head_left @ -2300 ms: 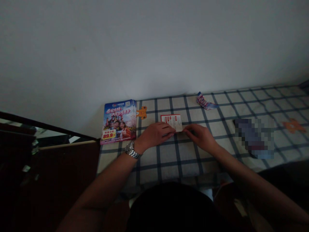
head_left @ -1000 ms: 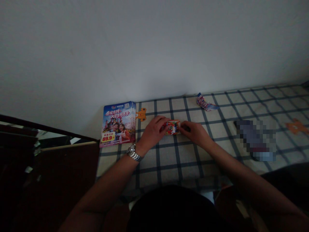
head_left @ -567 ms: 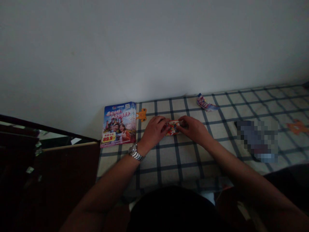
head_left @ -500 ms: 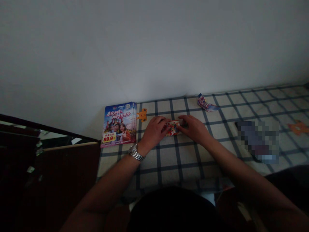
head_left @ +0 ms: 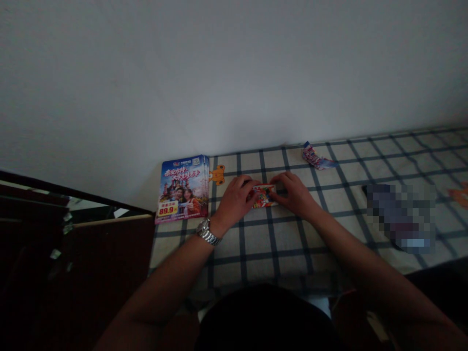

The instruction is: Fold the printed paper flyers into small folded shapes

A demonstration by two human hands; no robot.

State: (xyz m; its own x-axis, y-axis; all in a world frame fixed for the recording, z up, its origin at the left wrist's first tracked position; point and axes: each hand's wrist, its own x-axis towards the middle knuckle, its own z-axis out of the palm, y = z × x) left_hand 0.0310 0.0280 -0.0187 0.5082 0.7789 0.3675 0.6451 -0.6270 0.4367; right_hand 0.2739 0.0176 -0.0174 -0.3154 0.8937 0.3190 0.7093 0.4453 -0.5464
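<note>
A small, brightly printed folded paper (head_left: 263, 196) in red, white and orange lies on the checked cloth, between my two hands. My left hand (head_left: 238, 197), with a metal watch on its wrist, is closed on the paper's left end. At the other end, the thumb and fingers of my right hand (head_left: 292, 195) pinch the right edge. The fingers partly cover both ends, and the fine print is too blurred to read. Left of my left hand sits a stack of printed flyers (head_left: 183, 190) with a castle picture.
A crumpled, torn-looking piece of printed paper (head_left: 317, 158) rests near the wall, beyond my right hand. A dark pixelated object (head_left: 395, 214) lies to the right. The checked cloth (head_left: 256, 248) covers the table, which meets the grey wall (head_left: 234, 73) behind.
The view has shifted slightly, so most things sit a little farther right. More of the folded paper's printed face shows, and it looks flatter. Both hands stay at its ends.
</note>
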